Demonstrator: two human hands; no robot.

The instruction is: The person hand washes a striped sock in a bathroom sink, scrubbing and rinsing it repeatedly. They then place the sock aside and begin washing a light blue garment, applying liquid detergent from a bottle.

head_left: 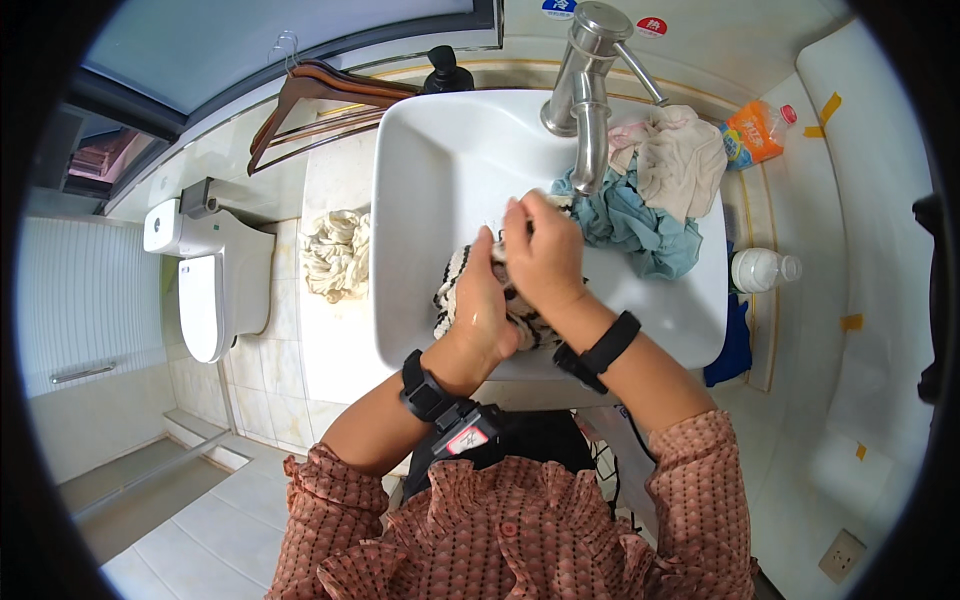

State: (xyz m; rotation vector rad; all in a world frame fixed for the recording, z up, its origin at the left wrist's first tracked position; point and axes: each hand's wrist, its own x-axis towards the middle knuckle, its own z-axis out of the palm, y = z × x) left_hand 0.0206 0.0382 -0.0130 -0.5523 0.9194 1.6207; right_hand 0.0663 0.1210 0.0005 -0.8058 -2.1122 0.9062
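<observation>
Both hands are over the white washbasin [420,172], on a black-and-white striped knit cloth [452,289]. My left hand [484,300] grips the cloth, its thumb pointing up and its skin wet. Curled and slightly blurred, my right hand [546,251] clasps part of the same cloth right beside the left. Much of the cloth is hidden beneath the hands. A metal faucet [589,112] reaches over the basin just above my right hand. Teal cloth [637,225] and beige cloth [682,157] lie heaped at the basin's right side, partly over its rim.
Cream cloth [337,255] lies bundled on the counter to the left. Wooden hangers [315,86] and a black bottle [446,71] stand behind. Right of the basin are an orange detergent pouch [754,135], a white bottle [757,270] and a blue cloth [731,345]. A toilet [202,300] stands farther left.
</observation>
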